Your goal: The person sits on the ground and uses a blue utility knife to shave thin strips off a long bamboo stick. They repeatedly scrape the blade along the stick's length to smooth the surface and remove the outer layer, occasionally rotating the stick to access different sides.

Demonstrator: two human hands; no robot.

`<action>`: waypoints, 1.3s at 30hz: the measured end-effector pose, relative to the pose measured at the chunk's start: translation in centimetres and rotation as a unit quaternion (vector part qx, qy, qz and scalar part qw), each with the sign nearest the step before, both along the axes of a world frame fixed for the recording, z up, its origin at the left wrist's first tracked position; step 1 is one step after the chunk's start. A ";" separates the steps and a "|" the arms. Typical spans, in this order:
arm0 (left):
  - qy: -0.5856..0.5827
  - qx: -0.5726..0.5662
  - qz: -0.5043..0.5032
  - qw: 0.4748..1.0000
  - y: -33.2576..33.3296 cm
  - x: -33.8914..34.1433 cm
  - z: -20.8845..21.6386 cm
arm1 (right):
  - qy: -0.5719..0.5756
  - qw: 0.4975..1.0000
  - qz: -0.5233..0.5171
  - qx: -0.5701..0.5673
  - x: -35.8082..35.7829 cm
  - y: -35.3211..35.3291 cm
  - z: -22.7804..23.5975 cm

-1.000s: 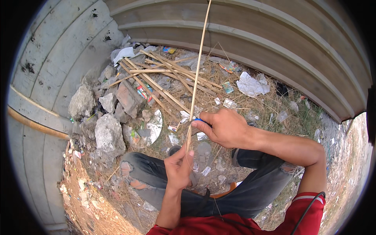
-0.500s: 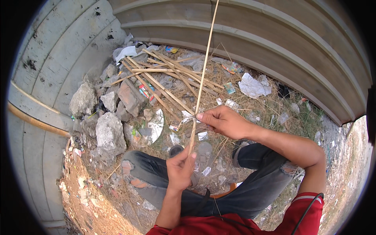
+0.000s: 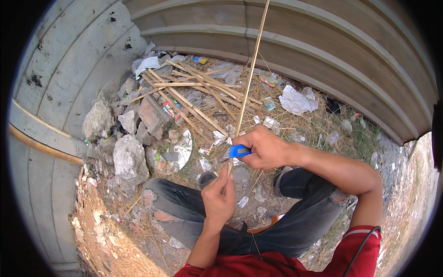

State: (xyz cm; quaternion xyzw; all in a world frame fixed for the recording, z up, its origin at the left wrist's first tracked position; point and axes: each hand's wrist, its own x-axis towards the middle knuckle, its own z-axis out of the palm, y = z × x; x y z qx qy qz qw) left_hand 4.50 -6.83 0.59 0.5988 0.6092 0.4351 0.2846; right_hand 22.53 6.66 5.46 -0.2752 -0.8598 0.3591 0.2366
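Note:
A long, thin bamboo strip (image 3: pixel 251 69) rises from between my hands and runs out past the top edge of the view. My left hand (image 3: pixel 218 199) is closed on its lower end, pinching it between thumb and fingers. Just above, my right hand (image 3: pixel 268 147) is closed round a utility knife (image 3: pixel 239 151) with a blue handle. The knife lies across the strip, its blade side toward the left; whether the edge cuts in is too small to tell. My right fingers are against the strip as well.
Beyond my hands a loose pile of bamboo strips (image 3: pixel 203 85) lies on dry grass and litter. Broken rocks (image 3: pixel 130 154) are heaped at left. Corrugated metal sheets (image 3: pixel 318 41) wall the far side, grey panels (image 3: pixel 69 60) the left. My bent legs (image 3: pixel 295 226) frame the near ground.
My right hand has turned, bringing the blue knife handle into sight, and has come slightly lower. My left hand has moved a little right. The strip's upper part leans further right.

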 end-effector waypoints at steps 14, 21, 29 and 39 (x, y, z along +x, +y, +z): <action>-0.093 -0.084 -0.028 0.992 -1.9 0.7 -1.0 | 0.005 0.988 0.126 -0.086 1.1 0.4 -0.2; -0.153 -0.100 0.024 0.983 2.4 0.2 -2.4 | -0.017 0.872 0.370 -0.320 -2.5 -6.0 0.6; -0.316 -0.067 -0.030 0.946 0.1 -0.7 -1.2 | -0.074 0.981 0.046 -0.175 3.5 -0.3 5.0; -0.368 -0.067 -0.106 0.921 -0.5 0.6 -0.1 | 0.064 0.975 -0.145 -0.159 0.5 -1.8 2.8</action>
